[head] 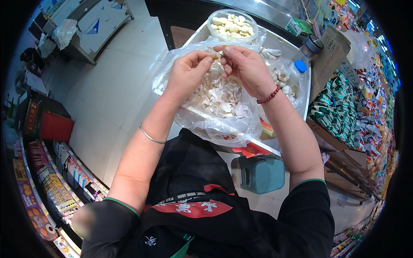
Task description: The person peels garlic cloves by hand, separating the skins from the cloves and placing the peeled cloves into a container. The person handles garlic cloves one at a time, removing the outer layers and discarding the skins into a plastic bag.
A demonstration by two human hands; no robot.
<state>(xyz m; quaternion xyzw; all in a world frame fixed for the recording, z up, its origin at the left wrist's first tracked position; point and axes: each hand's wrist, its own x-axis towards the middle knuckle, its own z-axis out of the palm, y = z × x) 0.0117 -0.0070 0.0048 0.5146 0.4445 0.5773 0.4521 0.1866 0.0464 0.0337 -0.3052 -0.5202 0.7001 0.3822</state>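
My left hand (190, 72) pinches a small thing, likely a garlic clove, between thumb and index finger; the fingertips hide most of it. Close beside it, my right hand (240, 64) has its thumb and index finger drawn together and the other fingers curled; whether it grips anything cannot be made out. Both hands hover over a clear plastic bag (206, 129) full of papery garlic skins (222, 98). Beyond them, a round clear plastic tub (211, 34) holds many peeled garlic cloves (233, 25). Unpeeled garlic bulbs (284, 77) lie in another bag to the right.
The bags rest on a white-rimmed stand (308, 93). A lidded bottle (311, 46) and a blue cap (300, 66) sit at its right edge. Packed snacks (335, 103) fill boxes on the right. A teal plastic stool (266, 175) stands below; shelves (61, 180) run along the left.
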